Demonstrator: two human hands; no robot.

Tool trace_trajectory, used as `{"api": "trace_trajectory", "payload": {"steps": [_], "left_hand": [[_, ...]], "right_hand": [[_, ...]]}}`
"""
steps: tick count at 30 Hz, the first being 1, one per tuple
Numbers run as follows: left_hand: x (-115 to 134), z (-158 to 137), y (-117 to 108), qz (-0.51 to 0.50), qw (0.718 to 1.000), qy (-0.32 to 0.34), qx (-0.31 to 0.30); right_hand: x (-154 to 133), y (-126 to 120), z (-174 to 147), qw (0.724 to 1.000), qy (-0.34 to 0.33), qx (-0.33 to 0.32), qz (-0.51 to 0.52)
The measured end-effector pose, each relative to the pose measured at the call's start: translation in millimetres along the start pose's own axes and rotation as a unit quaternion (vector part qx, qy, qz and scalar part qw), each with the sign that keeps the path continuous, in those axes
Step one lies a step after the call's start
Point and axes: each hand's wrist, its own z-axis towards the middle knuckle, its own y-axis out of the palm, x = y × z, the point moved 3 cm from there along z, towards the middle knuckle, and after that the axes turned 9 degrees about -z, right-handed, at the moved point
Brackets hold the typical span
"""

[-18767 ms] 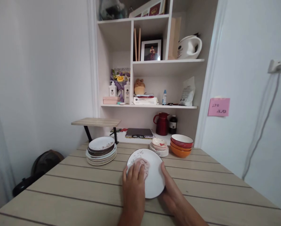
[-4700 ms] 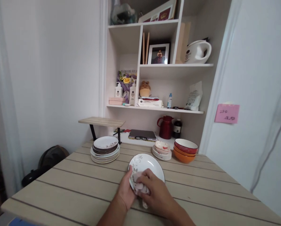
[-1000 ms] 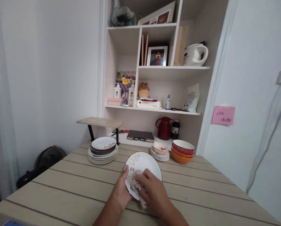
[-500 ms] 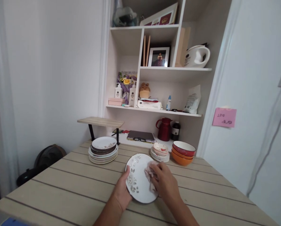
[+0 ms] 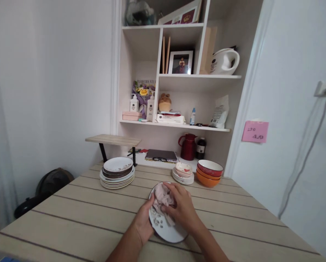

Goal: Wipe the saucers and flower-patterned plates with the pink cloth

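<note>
A white plate (image 5: pixel 169 233) with a dark rim and a grey floral pattern is tilted toward me above the table. My left hand (image 5: pixel 145 222) grips its left edge, thumb on the upper face and the fingers hidden beneath. In my right hand (image 5: pixel 183 207) is a crumpled pale pink cloth (image 5: pixel 163 196), pressed on the upper left part of the plate. The cloth covers much of the floral pattern.
On the slatted table (image 5: pixel 78 207) stand a plate stack (image 5: pixel 117 174) at left, small dishes (image 5: pixel 183 174) behind my hands and stacked bowls (image 5: pixel 209 173) at right. Behind are a small raised shelf (image 5: pixel 113 139), a laptop (image 5: pixel 161 155) and a red jug (image 5: pixel 188 147).
My right hand has moved the cloth from the plate's right side to its upper left, over the pattern. The plate has shifted slightly down and right; the whole view has shifted a little.
</note>
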Motion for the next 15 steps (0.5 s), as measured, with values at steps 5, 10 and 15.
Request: {"api": "trace_trajectory", "payload": {"steps": [5, 10, 15], "left_hand": [[24, 3, -16, -0.04, 0.989, 0.119, 0.078], [41, 2, -24, -0.048, 0.973, 0.199, 0.104], [34, -1, -12, -0.004, 0.978, 0.192, 0.086]], "right_hand": [[34, -15, -3, 0.957, 0.079, 0.092, 0.263], [54, 8, -8, 0.779, 0.356, 0.123, 0.501], [19, 40, -10, 0.609, 0.348, -0.094, 0.706]]}}
